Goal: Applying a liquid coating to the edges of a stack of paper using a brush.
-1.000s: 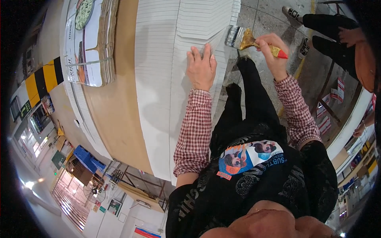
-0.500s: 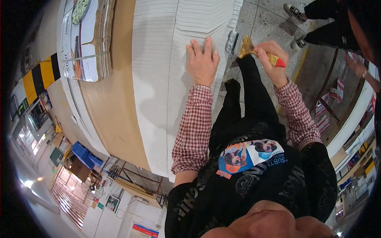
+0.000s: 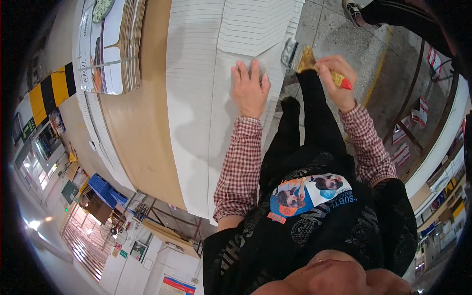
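Note:
My left hand [image 3: 250, 91] lies palm down with fingers spread on a white sheet [image 3: 196, 123] at the table's right side. Just beyond its fingertips, several white sheets [image 3: 250, 29] overlap in a stepped fan with narrow edges showing. My right hand [image 3: 338, 81] grips a flat paintbrush by its yellow, red-tipped handle. The brush's bristles [image 3: 290, 53] are dark with whitish matter and point left, close to the sheets' right edge. Whether they touch the paper I cannot tell.
A strapped bundle of printed cardboard [image 3: 108, 54] sits on the brown board [image 3: 140, 118] to the left. Another person's leg [image 3: 408, 22] shows at the far right, above the tiled floor [image 3: 324, 29]. A curved white edge [image 3: 437, 152] runs along the right.
My left hand and the stepped sheets' near edge have come a little closer to me. The brush stays at the sheets' right edge. The other person has shifted toward the upper right.

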Motion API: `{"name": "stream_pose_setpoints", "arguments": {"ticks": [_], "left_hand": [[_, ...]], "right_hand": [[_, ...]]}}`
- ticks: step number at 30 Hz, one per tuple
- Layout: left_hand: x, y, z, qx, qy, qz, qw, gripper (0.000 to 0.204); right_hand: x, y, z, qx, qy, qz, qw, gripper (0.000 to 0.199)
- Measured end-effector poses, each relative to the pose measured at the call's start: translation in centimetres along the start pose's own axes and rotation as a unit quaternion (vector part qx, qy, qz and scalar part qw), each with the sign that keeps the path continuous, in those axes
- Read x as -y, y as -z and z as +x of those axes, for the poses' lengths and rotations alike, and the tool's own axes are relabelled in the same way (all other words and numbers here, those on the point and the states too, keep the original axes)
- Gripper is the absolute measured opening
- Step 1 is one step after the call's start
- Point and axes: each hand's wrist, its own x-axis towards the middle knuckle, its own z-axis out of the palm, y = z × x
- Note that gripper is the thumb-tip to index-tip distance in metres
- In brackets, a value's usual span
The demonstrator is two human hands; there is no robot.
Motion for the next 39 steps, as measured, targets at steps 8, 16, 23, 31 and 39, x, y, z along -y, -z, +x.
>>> {"name": "stream_pose_setpoints", "arguments": {"ticks": [8,16,23,31,39], "left_hand": [[-0.2,0.4,0.7,-0.005,-0.017,0.029,0.999,0.042],[-0.1,0.2,-3.3,-0.001,0.030,0.049,0.998,0.069],[1.5,0.3,-5.0,0.009,0.017,0.006,1.000,0.063],[2.0,1.3,-4.2,0.030,-0.021,0.031,0.999,0.042],[1.9,0.9,-4.7,0.012,-0.004,0.016,1.000,0.050]], "right_hand": [[1.6,0.1,0.6,-0.025,-0.010,0.004,1.000,0.006],[2.4,-1.2,-4.2,0.031,-0.016,0.023,0.999,0.006],[1.6,-1.5,-1.6,-0.014,0.032,-0.001,0.999,0.005],[3.3,-1.8,-6.7,0.043,-0.019,0.010,0.999,0.005],[2.5,-3.2,-5.4,0.019,0.041,-0.005,0.999,0.003]]}}
